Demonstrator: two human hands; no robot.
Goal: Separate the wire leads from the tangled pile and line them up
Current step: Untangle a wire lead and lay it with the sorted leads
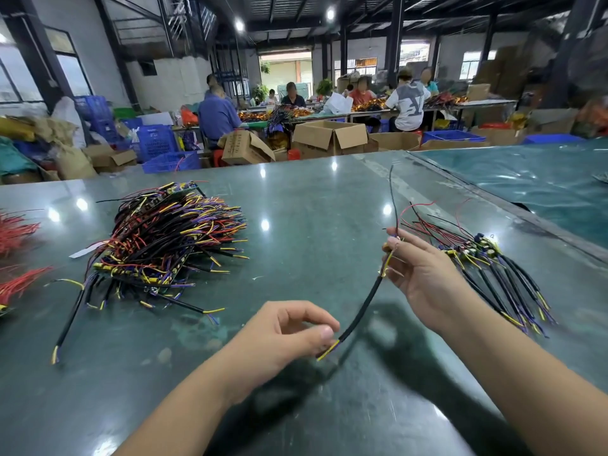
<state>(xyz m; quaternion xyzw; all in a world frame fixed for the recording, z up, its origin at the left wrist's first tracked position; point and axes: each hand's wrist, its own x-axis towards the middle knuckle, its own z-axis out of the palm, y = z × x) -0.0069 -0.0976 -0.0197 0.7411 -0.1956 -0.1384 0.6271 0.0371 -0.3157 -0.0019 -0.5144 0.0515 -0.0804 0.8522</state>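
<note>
Wire lead (363, 306) hangs in the air btwn your 2 hands, above the green worktop (312, 205), black sleeve curving from upper right down to lower left. Your right hand (424, 274) pinches its upper end w/ thumb + fingertips, where a thin black strand sticks up and thin red ones loop off to the right. Your left hand (283, 334) is closed round the lower end, thumb + forefinger nipping it just above the bare yellow and purple tips, which poke out below the fingers.

Tangled pile (167, 238) sits on the worktop to your left, well apart from both hands: black sleeves, red, yellow and purple strands, small boards mixed in. A few leads trail out of it toward you, 1 long one lying alone at the pile's near left.

Lined-up leads (500, 278) lie on the worktop just beyond your right hand, fanned side by side, tips pointing toward you and to the right, component ends gathered at the far end.

Red wires (16, 255) lie at the far left edge. Workers sit at benches in the bkgd, w/ cardboard boxes (329, 136) and blue crates (158, 143) behind the worktop.
</note>
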